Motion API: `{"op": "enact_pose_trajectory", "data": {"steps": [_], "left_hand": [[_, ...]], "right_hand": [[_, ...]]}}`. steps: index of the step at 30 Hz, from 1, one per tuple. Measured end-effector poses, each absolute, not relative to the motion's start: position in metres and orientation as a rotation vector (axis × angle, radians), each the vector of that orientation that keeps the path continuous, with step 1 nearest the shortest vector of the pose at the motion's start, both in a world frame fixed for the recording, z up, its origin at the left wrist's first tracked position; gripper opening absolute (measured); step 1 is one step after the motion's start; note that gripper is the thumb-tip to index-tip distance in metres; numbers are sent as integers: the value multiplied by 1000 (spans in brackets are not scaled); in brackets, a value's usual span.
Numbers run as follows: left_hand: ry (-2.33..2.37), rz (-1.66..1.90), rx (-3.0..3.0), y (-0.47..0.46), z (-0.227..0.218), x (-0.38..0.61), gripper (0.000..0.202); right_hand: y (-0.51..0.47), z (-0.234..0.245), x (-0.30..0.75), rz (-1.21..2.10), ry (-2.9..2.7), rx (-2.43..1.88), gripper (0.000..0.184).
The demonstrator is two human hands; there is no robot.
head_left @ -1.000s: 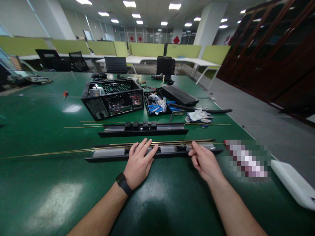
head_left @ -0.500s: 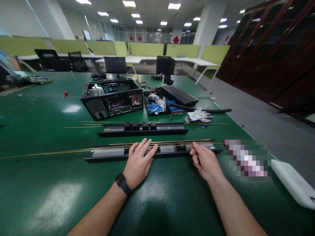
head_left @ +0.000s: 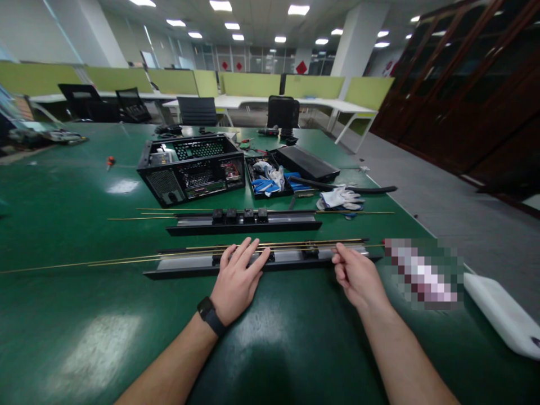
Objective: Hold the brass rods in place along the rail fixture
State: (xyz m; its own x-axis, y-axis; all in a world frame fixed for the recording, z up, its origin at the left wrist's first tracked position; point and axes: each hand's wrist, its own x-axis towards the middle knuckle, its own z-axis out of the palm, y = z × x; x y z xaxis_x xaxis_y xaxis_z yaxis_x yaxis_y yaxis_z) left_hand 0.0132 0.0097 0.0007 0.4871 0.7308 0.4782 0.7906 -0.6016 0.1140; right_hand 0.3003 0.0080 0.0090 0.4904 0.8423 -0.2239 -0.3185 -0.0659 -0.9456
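My left hand (head_left: pixel 240 275), a dark watch at its wrist, lies with fingers spread over the middle of the nearer black rail (head_left: pixel 181 273), partly covering a black block in it. Toward the rail's right end, my right hand (head_left: pixel 356 275) has thumb and forefinger pinched on a thin brass rod (head_left: pixel 126 261). Several such rods run lengthwise along this rail, passing by my left fingers and sticking out far to the left. Between my hands a small black block (head_left: pixel 311 249) sits in the channel. My fingers hide part of the rods.
Behind lies a second black rail (head_left: pixel 244 228) with several black blocks and brass rods. Farther back are an open black computer case (head_left: pixel 192 169), a tray of gloves (head_left: pixel 270 179), a black panel (head_left: pixel 307 162) and white gloves (head_left: pixel 341 198). A white object (head_left: pixel 502 315) lies at right.
My right hand has slid a little to the right along the rail, and the pinched rod's left end has shifted right too. My left hand stays in place.
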Motion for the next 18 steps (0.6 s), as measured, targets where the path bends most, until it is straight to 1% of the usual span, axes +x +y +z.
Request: {"op": "enact_pose_trajectory", "data": {"steps": [5, 10, 12, 18], "left_hand": [[-1337, -758, -2607, 9, -1, 12, 51], [-1325, -763, -2601, 10, 0, 14, 51], [-1323, -761, -2601, 10, 0, 15, 51], [-1330, -755, -2603, 10, -2, 12, 50]], "right_hand": [[10, 11, 310, 926, -372, -1320, 34], [7, 10, 296, 1085, -523, -1325, 42], [7, 10, 293, 1128, -569, -1318, 42], [10, 12, 313, 929, -350, -1321, 28]]}}
